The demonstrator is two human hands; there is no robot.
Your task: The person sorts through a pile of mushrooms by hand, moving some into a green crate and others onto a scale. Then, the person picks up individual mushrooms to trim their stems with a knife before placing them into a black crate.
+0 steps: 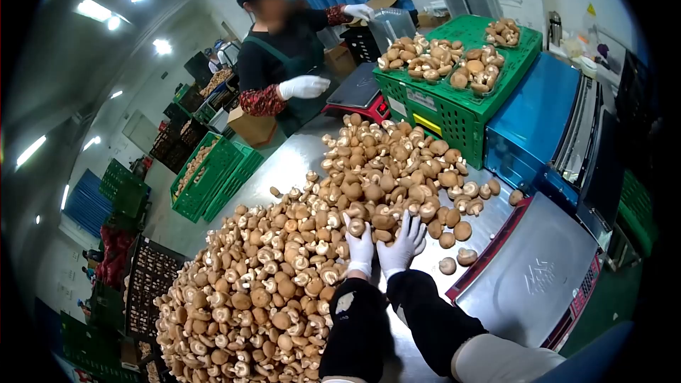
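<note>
A big heap of brown-capped shiitake mushrooms with pale stems covers much of the metal table. Both of my hands wear white gloves and reach into the heap's near edge. My left hand has a mushroom between its thumb and fingers. Just to the right, my right hand is open, its fingers spread against the mushrooms in front of it. Several loose mushrooms lie to the right of that hand.
On my right is a flat weighing scale. Filled clear trays sit on a green crate, beside a blue machine. Across the table, a gloved co-worker stands by another scale and touches clear trays.
</note>
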